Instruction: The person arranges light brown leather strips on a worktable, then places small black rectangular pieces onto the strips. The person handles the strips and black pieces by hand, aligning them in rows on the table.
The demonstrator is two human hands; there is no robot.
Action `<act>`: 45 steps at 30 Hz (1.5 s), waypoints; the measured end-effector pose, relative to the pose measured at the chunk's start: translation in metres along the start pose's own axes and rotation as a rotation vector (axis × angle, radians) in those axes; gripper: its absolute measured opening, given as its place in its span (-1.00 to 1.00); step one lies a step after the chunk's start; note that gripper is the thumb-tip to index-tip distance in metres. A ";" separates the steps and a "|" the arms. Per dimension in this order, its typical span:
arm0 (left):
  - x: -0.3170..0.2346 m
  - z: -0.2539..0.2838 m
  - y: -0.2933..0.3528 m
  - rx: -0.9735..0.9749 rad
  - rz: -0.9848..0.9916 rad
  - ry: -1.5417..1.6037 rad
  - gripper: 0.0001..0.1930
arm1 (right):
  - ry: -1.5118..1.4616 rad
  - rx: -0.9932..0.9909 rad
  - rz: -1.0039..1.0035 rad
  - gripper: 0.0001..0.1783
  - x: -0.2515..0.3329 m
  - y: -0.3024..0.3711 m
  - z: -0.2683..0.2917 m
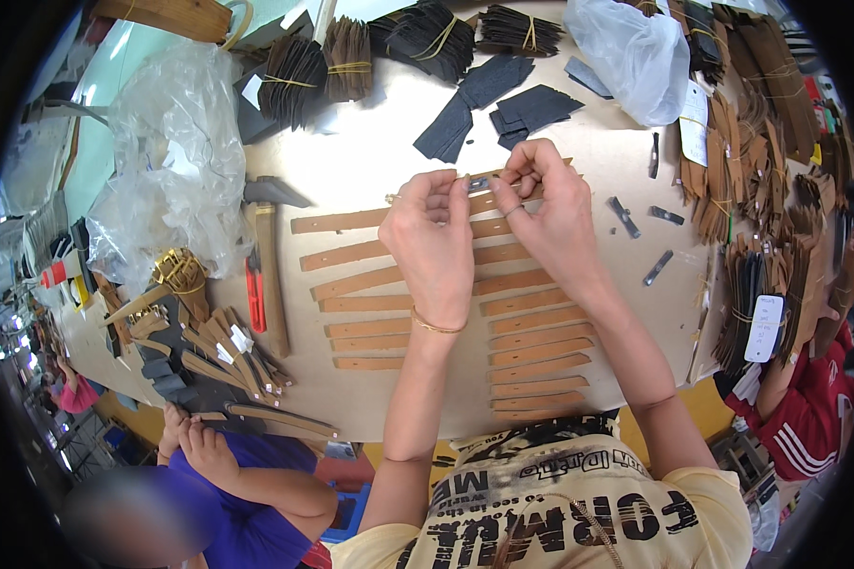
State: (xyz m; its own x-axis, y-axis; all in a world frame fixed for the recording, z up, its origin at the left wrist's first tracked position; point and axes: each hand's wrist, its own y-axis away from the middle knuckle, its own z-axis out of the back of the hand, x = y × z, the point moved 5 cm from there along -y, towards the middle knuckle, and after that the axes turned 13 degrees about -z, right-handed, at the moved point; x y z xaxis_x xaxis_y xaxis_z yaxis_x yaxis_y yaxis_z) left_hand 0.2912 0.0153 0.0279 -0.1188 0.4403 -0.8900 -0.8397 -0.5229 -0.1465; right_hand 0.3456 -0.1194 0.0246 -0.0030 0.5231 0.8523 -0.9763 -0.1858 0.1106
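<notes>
Both hands on one tan strap at the table.
Your left hand (434, 237) and right hand (550, 204) pinch the tan leather strap (351, 221), fingers closed around a small dark loop (478, 185).

We see our left hand (434, 237) and right hand (548, 204) meeting over the table (370, 161), fingertips pinching a small dark piece (477, 185) at the end of a tan strip (351, 220), the top one of a column of like strips (541, 353) laid side by side beneath our forearms. A hammer (269, 256) and a red-handled tool (254, 294) lie to our left by a crumpled clear bag (176, 142), dark flat pieces (484, 100) and banded bundles (436, 38) lie beyond our hands, and small dark metal bits (636, 228) lie to our right. Another person's hands (190, 436) rest at the near left edge
</notes>
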 end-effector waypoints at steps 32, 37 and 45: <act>-0.013 0.003 0.026 0.267 -0.481 -0.803 -0.53 | 0.619 -0.185 0.467 -0.60 0.009 0.025 -0.002; -0.013 0.007 0.028 0.229 -0.473 -0.770 -0.62 | 0.827 -0.274 0.456 -0.54 -0.001 0.032 0.015; -0.009 0.010 0.018 0.264 -0.439 -0.603 -0.66 | 0.457 -0.222 0.256 -0.65 -0.004 0.035 0.055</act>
State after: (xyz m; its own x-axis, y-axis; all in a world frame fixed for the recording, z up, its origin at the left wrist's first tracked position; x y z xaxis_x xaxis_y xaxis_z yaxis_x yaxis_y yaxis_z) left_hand 0.2720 0.0094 0.0376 0.0490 0.9252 -0.3764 -0.9654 -0.0528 -0.2554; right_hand 0.3239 -0.1740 0.0527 -0.2905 0.8001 0.5248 -0.9541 -0.2007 -0.2222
